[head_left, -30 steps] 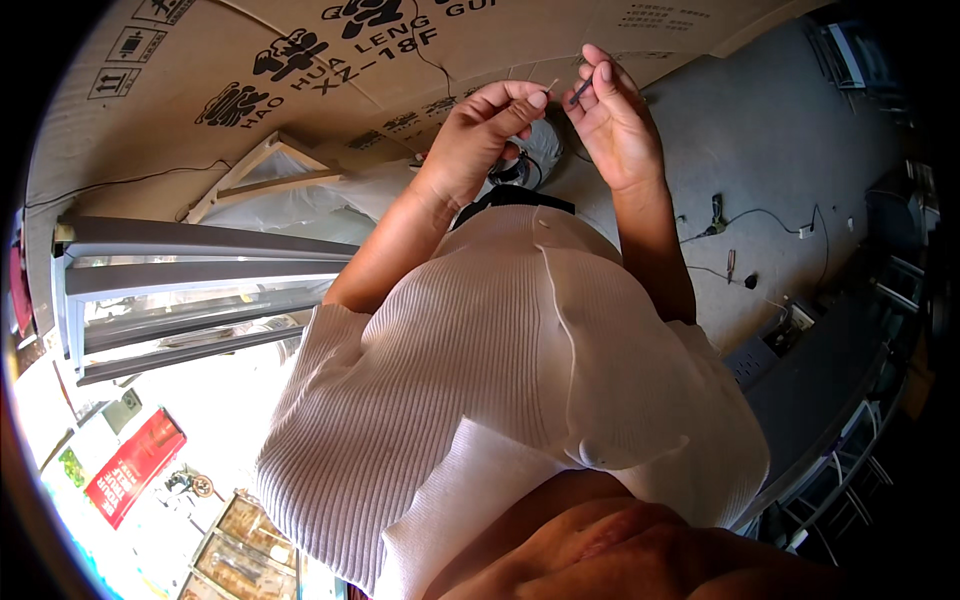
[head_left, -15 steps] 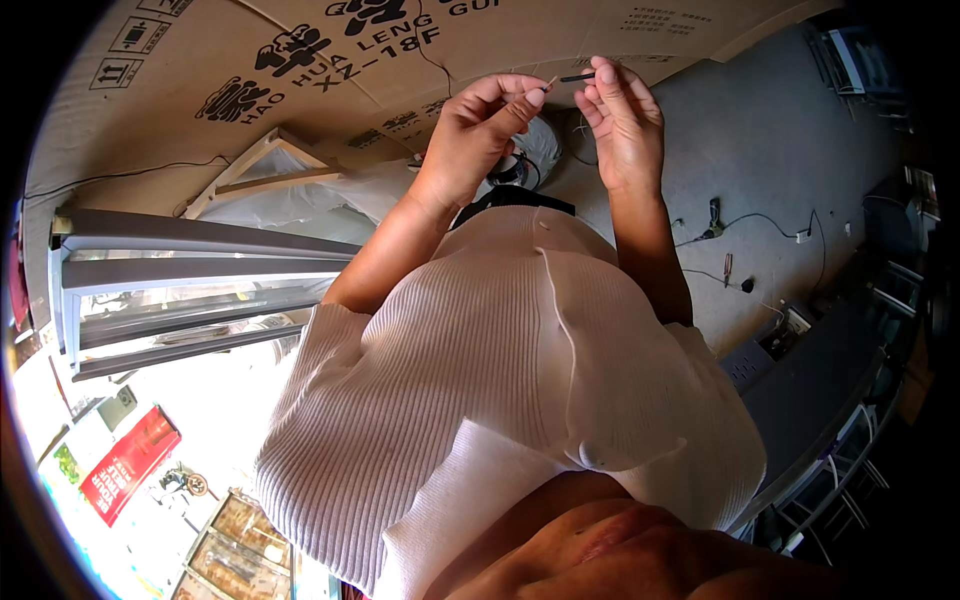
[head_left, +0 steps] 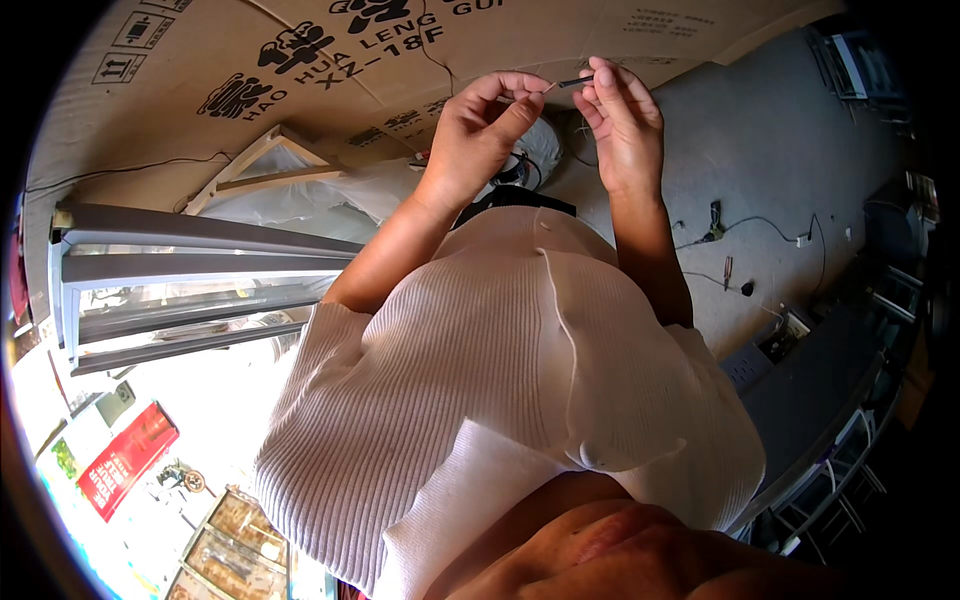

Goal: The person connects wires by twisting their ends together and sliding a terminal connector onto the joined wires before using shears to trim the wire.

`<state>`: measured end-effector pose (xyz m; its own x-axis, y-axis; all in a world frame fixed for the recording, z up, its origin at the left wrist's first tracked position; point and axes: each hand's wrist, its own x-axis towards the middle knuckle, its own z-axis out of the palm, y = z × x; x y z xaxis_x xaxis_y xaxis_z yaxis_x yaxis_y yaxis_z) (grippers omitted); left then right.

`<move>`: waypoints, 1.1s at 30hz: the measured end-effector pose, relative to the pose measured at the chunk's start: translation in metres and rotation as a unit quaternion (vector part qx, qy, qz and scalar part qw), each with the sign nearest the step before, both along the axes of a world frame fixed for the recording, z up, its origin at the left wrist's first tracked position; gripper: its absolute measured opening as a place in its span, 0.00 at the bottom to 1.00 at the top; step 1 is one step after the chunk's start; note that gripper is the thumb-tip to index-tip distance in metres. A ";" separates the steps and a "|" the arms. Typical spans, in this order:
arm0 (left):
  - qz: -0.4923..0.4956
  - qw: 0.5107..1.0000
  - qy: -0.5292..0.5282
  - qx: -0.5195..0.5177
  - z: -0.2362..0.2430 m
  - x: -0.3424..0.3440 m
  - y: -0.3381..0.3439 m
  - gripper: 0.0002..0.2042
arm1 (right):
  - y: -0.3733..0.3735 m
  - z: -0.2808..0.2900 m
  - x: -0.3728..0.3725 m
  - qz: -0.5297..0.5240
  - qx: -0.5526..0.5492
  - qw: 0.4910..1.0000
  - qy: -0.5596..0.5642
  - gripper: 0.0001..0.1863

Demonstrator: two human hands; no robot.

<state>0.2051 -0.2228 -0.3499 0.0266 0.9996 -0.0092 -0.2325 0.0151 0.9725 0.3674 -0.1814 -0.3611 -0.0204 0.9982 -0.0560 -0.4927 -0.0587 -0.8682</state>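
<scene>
My left hand [head_left: 475, 145] is raised at the top middle, thumb and forefinger pinched on a thin wire [head_left: 550, 87] with a pale, copper-looking tip. Facing it, my right hand [head_left: 625, 130] holds a short, narrow dark piece [head_left: 575, 82], perhaps a tube, between thumb and fingertips, roughly horizontal. The wire's tip is at or very near the left end of the dark piece; whether they join is too small to tell.
Printed cardboard [head_left: 180, 110] backs the hands, with a wooden triangular frame [head_left: 270, 180] below it. White metal-framed panels [head_left: 200, 260] stand at left. A power tool [head_left: 714, 222], cords and small hand tools lie on the grey floor [head_left: 760, 150]; a dark bench [head_left: 800, 400] is at right.
The dark piece in my right hand has swung from a steep slant to nearly level and now reaches the wire's tip. My left hand has risen slightly.
</scene>
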 end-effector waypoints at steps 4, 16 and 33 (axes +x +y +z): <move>0.014 1.000 -0.009 0.014 -0.006 -0.001 0.003 0.08 | -0.001 0.001 0.000 0.009 0.050 0.998 -0.033 0.12; 0.045 0.998 0.012 0.052 -0.007 0.002 0.009 0.07 | -0.003 0.014 0.010 0.119 0.185 0.949 -0.227 0.09; 0.083 0.989 0.080 0.092 -0.015 -0.002 0.010 0.06 | -0.002 0.015 0.004 0.040 0.240 0.920 -0.306 0.06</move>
<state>0.2031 -0.2130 -0.3653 -0.1248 0.9752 0.1826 -0.0607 -0.1912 0.9797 0.3717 -0.1836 -0.3463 -0.2056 0.9074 0.3666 0.0863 0.3899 -0.9168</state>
